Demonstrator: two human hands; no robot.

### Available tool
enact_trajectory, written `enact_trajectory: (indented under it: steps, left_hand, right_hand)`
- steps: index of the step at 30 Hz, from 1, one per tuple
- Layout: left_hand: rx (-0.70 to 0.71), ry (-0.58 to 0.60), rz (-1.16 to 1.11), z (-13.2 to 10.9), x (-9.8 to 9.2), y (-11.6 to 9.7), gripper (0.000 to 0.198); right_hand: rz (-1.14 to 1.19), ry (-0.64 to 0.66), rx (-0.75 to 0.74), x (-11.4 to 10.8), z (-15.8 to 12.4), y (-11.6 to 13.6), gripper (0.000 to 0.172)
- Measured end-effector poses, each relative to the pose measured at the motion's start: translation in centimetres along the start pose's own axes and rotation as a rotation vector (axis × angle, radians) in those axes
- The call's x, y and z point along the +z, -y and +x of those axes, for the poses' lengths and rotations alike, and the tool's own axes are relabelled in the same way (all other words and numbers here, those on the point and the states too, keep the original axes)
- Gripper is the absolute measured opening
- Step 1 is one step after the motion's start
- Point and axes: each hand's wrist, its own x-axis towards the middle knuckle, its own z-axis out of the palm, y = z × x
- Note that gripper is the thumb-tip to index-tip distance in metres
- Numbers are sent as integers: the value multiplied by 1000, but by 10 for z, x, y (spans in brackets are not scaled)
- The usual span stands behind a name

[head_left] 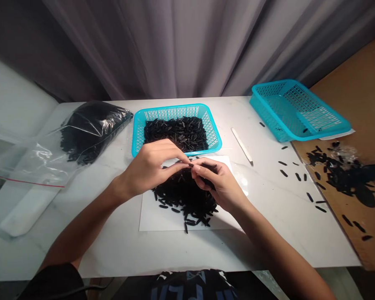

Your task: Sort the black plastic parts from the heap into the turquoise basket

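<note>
My left hand (153, 166) and my right hand (217, 183) meet over a heap of small black plastic pieces (184, 200) lying on a white sheet (153, 216). The fingertips of both hands pinch together on a small black piece (191, 165) between them. My right hand also curls around several more black pieces in its palm. Just behind the hands stands a turquoise basket (137, 129) filled with the same black pieces.
A clear bag of black pieces (90, 129) lies at the left, with an empty zip bag (28, 162) beside it. An empty turquoise basket (296, 110) sits at the right. A white stick (242, 146) and scattered black pieces (340, 171) lie on the table and brown board.
</note>
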Motion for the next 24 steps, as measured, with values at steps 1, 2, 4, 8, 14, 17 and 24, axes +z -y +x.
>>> enact_trajectory:
  steps: [1,2,4,8,14,17,24]
  left_hand:
    - [-9,2,-2,0,0,-1,3]
    - [-21,5,0,0,1,-1,3]
    - [-57,1,12,0,1,-2,6]
    - [-104,-37,34,-1,3,-1,5]
    - [-104,-52,-2,0,2,-2,2]
    - [-129,-51,-31,0,1,-3,2]
    - [-179,-52,-78,1,1,-5,3]
  right_hand:
    - [-15,-8,-11,0,0,-1,19]
    - [-28,-17,-19,0,0,-1,19]
    - [-50,-45,-43,0,-1,-2,20]
    - [-127,-114,-139,-1,-2,-5,20]
    - [-133,-123,-178,-1,-3,-4,15]
    - [-109,-117,-163,1,-4,-1,15]
    - [77,-52,-6,5,-5,5,20]
